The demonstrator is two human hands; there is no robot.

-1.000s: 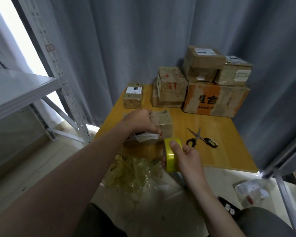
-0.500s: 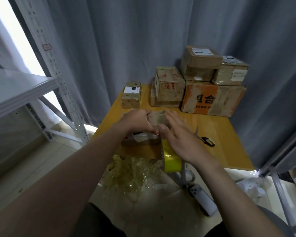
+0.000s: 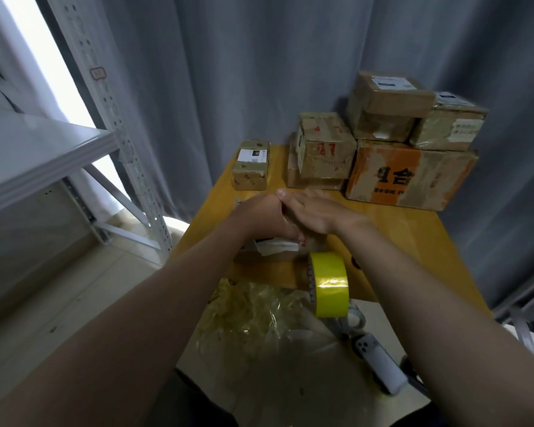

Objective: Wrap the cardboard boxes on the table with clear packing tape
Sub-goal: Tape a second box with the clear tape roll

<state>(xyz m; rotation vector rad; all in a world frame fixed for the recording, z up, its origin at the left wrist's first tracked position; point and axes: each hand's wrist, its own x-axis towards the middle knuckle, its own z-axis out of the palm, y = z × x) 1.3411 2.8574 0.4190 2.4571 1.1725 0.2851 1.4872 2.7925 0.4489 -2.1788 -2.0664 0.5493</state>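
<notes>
A small cardboard box point(image 3: 278, 252) with a white label lies on the wooden table point(image 3: 413, 238) near its front edge, mostly hidden under my hands. My left hand point(image 3: 259, 217) grips the box's top from the left. My right hand point(image 3: 312, 211) lies flat across the top with straight fingers pointing left. A yellow roll of packing tape point(image 3: 330, 283) hangs at the box's front right corner, below my right wrist, with no hand on it.
Taped boxes are stacked at the back right: a large orange-printed one point(image 3: 410, 177), two on top point(image 3: 386, 106), one beside it point(image 3: 321, 149), a small labelled one point(image 3: 252, 164). Crumpled clear plastic point(image 3: 253, 312) and a phone point(image 3: 379, 362) lie below the table edge. A metal shelf point(image 3: 43, 158) stands left.
My right hand let go of the tape roll, rose and slid left over the box's top. The roll now hangs at the box's front. The scissors are hidden behind my right arm.
</notes>
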